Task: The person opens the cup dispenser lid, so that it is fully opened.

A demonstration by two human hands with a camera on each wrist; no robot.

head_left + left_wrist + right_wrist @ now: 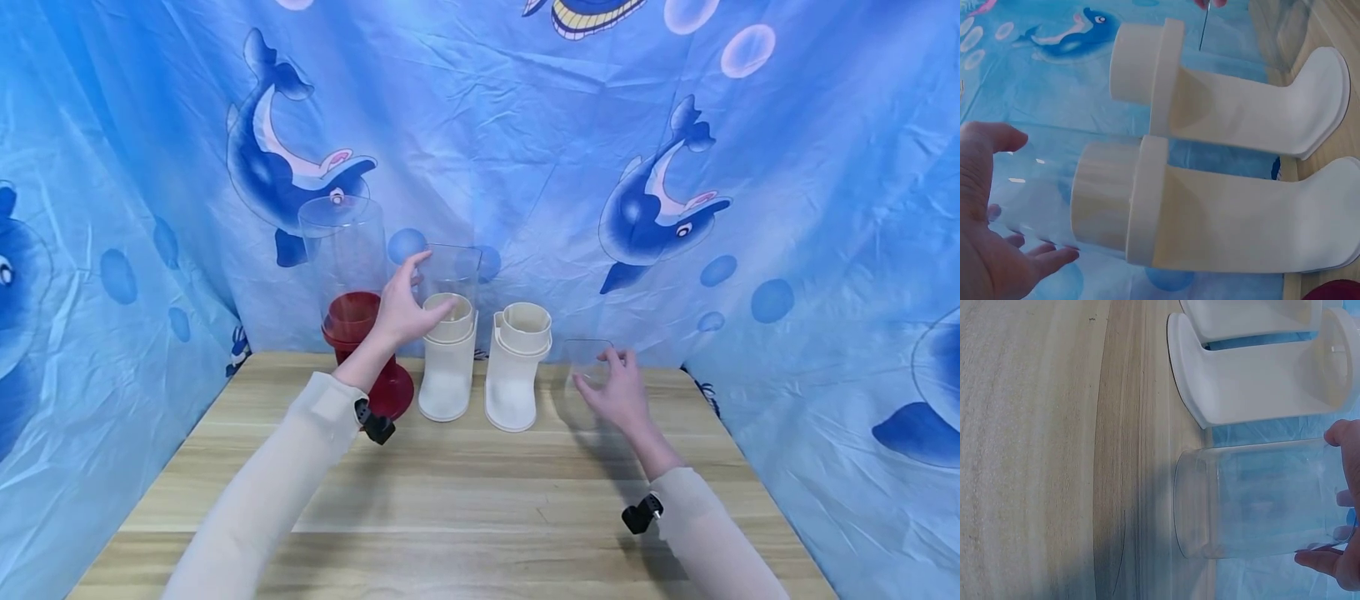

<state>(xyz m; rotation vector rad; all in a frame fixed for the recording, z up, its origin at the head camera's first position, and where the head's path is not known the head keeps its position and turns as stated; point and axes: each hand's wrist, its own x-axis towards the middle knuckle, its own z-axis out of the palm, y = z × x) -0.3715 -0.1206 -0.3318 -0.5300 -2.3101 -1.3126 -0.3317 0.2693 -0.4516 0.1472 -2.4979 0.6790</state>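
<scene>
My left hand (405, 310) curls around a clear plastic cylinder (1041, 181) that sits over the collar of a white boot-shaped holder (447, 375). Thumb and fingers lie on opposite sides of it in the left wrist view. My right hand (618, 392) holds the upper part of another clear container (1266, 500), whose base is at the tabletop, right of a second white boot-shaped holder (513, 387). That second holder's collar (525, 327) has nothing on it. At the left, a tall clear cylinder (342, 250) stands on a red boot-shaped holder (392, 389), partly behind my left arm.
The wooden table (465, 508) runs back to a blue curtain (525, 167) printed with dolphins and bubbles. More of the curtain hangs at both sides. The holders stand in a row near the table's back edge.
</scene>
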